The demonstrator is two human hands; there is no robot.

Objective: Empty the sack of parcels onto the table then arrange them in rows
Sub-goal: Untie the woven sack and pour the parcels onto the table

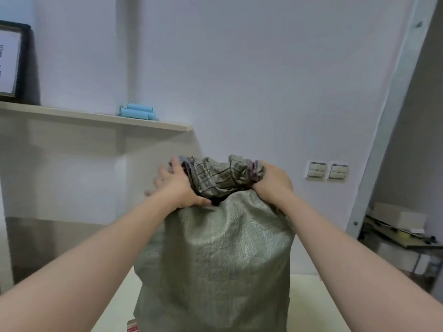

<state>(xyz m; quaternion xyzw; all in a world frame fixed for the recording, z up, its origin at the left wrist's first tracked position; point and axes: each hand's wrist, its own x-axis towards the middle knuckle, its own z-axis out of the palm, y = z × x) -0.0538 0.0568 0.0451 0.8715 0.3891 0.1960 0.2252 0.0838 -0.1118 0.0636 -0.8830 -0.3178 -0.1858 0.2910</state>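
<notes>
At the near middle of the pale cream counter (311,305) we see the tall grey-green woven plastic sack (215,255) standing upright, its base cut off by the bottom of the view. Bare counter shows on both sides of it, more on the right, out to the counter's far edge; on the left the near strip is narrow. Our left hand (177,185) presses against the bunched neck with thumb underneath and fingers spread, so that grip is only partly closed on the fabric. Our right hand (273,180) is clenched tight around the gathered neck. The sack bulges full and rounded, its weave glinting, with printed dark lines on the crumpled top. A small red-and-white printed parcel corner (133,327) peeks out at the sack's lower left. Behind, a wooden wall shelf (96,117) carries light blue rolls (137,111).
</notes>
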